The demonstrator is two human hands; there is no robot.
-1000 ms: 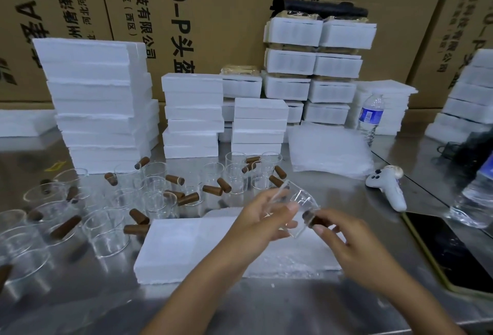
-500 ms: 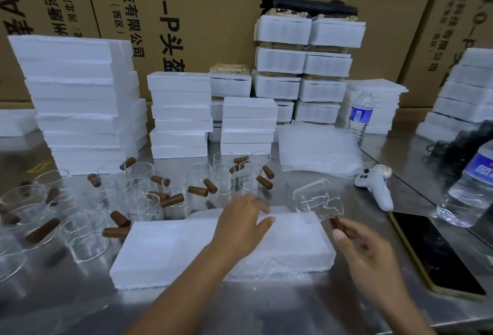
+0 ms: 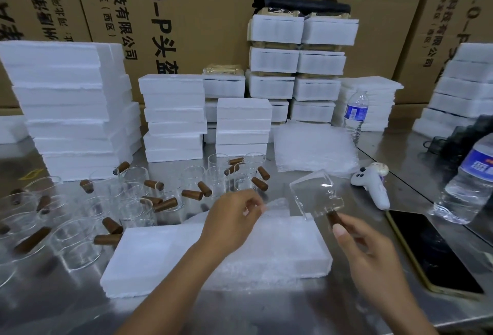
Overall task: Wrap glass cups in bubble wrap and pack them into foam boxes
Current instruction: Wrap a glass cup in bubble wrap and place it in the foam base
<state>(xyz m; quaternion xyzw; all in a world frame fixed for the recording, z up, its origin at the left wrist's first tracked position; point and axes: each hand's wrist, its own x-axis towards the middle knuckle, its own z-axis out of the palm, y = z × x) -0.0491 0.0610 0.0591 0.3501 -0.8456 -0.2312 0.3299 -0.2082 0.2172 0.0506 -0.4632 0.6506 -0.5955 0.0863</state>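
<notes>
My right hand [image 3: 365,246] grips the brown wooden handle of a clear glass cup [image 3: 316,194] and holds it tilted in the air above the right end of a white foam box [image 3: 165,257] that lies flat in front of me. My left hand [image 3: 232,220] hovers over the box's far edge and pinches the edge of a bubble wrap sheet [image 3: 277,205] lying on the foam. Several more glass cups with brown handles [image 3: 133,201] stand on the steel table to the left and behind.
A pile of bubble wrap sheets [image 3: 312,148] lies behind the cup. Stacks of foam boxes [image 3: 72,105] line the back, before cardboard cartons. A white controller [image 3: 373,182], a phone [image 3: 432,249] and two water bottles [image 3: 472,182] sit at the right.
My right hand has carried the cup to the right, away from my left hand. My left hand let go of the cup, dropped to the foam box and now pinches the wrap.
</notes>
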